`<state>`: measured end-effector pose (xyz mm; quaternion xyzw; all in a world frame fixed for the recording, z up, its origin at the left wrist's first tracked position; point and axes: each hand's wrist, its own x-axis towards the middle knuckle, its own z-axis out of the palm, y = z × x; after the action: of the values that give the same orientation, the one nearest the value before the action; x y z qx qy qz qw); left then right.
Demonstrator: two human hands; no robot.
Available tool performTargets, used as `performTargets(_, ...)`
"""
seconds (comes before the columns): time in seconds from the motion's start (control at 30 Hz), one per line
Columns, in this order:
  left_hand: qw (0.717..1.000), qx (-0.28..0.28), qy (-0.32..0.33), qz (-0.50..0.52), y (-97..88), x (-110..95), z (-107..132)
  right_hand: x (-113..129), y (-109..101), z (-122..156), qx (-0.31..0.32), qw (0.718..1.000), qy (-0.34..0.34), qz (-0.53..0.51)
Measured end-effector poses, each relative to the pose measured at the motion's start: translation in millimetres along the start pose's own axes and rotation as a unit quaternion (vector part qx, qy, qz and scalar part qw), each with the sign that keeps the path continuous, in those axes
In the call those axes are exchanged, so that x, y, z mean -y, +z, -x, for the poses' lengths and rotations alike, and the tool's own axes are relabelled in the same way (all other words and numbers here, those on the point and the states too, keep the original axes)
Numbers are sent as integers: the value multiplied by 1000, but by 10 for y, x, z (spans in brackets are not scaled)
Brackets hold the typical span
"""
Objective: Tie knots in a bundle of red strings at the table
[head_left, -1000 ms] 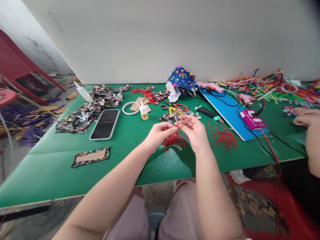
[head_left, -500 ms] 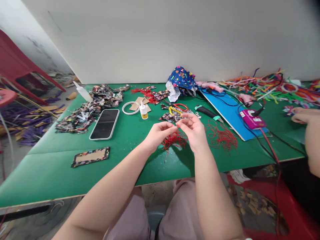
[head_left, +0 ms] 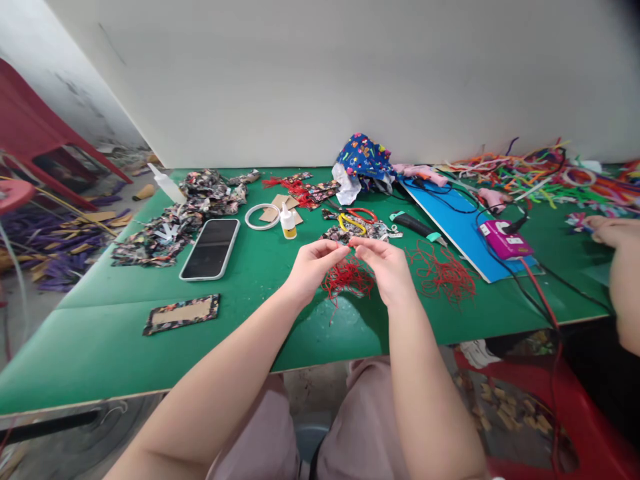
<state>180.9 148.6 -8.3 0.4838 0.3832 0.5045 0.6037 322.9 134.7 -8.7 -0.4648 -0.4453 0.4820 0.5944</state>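
My left hand [head_left: 316,265] and my right hand [head_left: 384,263] meet fingertip to fingertip above the green table [head_left: 280,313]. Both pinch a short bit of red cord [head_left: 349,246] between thumb and fingers. Just below them lies a tangled heap of red cord [head_left: 349,279]. To the right of my right hand is a second, looser pile of red cord [head_left: 449,273]. Beyond my fingertips are strips of dark floral fabric [head_left: 340,230] with yellow-and-red-handled scissors [head_left: 353,219] on them. A small white glue bottle [head_left: 289,223] stands beyond my left hand.
On the left lie a phone [head_left: 210,250], a fabric-edged cardboard piece [head_left: 183,313] and crumpled floral fabric [head_left: 155,235]. To the right are a utility knife [head_left: 416,227], a blue board [head_left: 453,230], a purple power socket [head_left: 505,240] with cables, and another person's hand [head_left: 615,233].
My right hand's fingers have folded down from a raised, spread pose and drawn closer to the left fingertips. The other person's hand has shifted slightly.
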Motion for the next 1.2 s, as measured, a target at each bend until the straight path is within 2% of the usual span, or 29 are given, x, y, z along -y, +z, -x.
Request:
performTargets(0.07, 1000, -6, 7, 2, -3, -1, -3, -13, 35, 10, 14, 1000, 6, 5)
performTargets(0.27, 1000, -16, 13, 0, -5, 1, -11, -30, 129, 34, -9, 1000, -9, -5)
performTargets(0.63, 1000, -21, 15, -11, -8, 8, -4, -5, 122, 40, -1, 1000, -12, -13)
performTargets(1.2, 1000, -7, 9, -11, -8, 5, -2, -12, 161, 50, -33, 999, -28, -4)
